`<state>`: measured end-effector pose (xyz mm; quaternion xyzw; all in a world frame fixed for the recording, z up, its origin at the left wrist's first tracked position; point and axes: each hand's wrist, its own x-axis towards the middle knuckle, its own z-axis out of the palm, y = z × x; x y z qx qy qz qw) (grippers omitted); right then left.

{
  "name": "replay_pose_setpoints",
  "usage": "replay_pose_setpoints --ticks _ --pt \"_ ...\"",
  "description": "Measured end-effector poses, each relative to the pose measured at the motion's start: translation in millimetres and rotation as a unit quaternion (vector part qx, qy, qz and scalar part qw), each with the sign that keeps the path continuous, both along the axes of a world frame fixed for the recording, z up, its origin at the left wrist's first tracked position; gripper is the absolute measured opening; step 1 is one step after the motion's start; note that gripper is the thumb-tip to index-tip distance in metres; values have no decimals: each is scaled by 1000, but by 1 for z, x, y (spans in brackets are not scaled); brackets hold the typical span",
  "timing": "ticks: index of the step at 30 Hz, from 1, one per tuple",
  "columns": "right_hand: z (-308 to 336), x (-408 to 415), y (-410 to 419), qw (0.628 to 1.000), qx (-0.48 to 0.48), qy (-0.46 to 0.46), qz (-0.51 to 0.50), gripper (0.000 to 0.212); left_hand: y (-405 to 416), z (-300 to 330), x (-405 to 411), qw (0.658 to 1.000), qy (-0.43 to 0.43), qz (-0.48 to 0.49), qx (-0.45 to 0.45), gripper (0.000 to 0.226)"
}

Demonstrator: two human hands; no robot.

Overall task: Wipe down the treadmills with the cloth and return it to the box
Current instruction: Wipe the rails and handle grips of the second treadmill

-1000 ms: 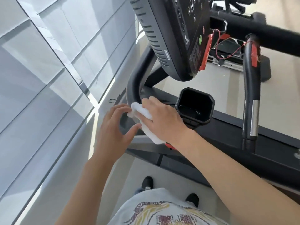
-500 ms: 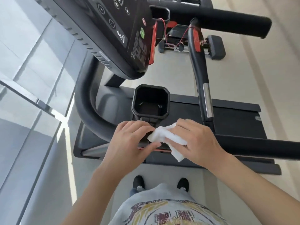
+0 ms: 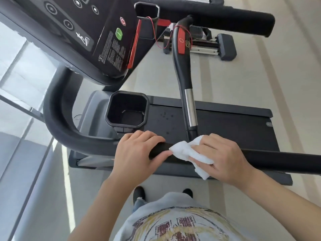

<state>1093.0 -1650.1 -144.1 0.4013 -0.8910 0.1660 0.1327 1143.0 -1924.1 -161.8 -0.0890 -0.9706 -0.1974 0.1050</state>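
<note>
The left hand curls over the black foam handlebar of the treadmill, fingers wrapped over the top and thumb along the near side; the right hand sits just beside it on the same bar, gripping a crumpled white cloth and holding it against the foam; part of the cloth sticks out toward the left hand's thumb, almost touching it, and a corner hangs below the bar. Beyond the hands, a square black cup holder stands open and upright beside the dark running deck; a slim black upright grip with a silver sensor band and a red panel rises from the bar just past the cloth; a thin red cord loops near its top. The console, with round buttons, a green button and a red one, hangs over the upper left; a second foam bar crosses the top of the view. Another machine's base rests on the pale floor farther off. Below, the person's printed shirt and two dark shoes show; the glass panels run along the left.
</note>
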Motion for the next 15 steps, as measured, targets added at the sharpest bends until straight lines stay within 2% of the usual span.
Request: replay_pose_setpoints --ticks 4,9,12,15 --pt "3 -4 -30 999 -22 -22 -24 27 9 -2 -2 999 15 49 -8 33" --pt "6 -15 -87 994 -70 -88 -13 18 16 1 -2 991 37 129 -1 34" --pt "5 -15 -74 990 -104 -93 5 23 27 5 -1 990 38 137 -7 34" --pt "5 -18 -35 990 -91 -103 -8 26 58 7 -4 994 18 110 -15 33"
